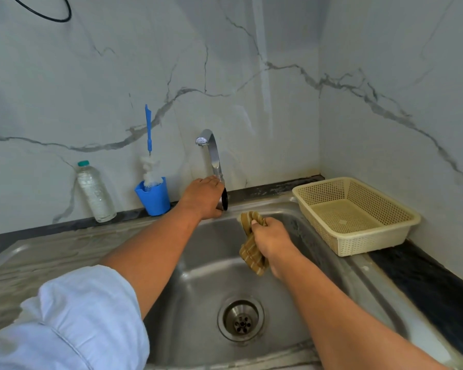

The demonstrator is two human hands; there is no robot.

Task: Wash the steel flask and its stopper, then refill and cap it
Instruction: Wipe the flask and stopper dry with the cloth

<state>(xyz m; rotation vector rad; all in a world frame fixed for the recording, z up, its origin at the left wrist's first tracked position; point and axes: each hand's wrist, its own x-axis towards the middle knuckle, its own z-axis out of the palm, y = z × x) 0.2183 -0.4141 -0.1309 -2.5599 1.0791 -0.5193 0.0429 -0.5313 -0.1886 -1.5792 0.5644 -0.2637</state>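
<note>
My left hand [202, 196] is curled round a small steel object with a dark end [223, 200] at the foot of the tap [211, 153]. The hand hides most of it, so I cannot tell whether it is the flask or its stopper. Over the back of the steel sink [198, 284], my right hand [271, 241] grips a brown striped cloth [251, 259] that hangs down from the fist. No water is visible running from the tap.
A blue cup [154, 200] holding a blue-handled bottle brush [149, 134] and a clear plastic bottle [95, 192] stand at the wall on the left. A cream plastic basket [358, 228] sits right of the sink. The drain [241, 319] is at the basin's middle.
</note>
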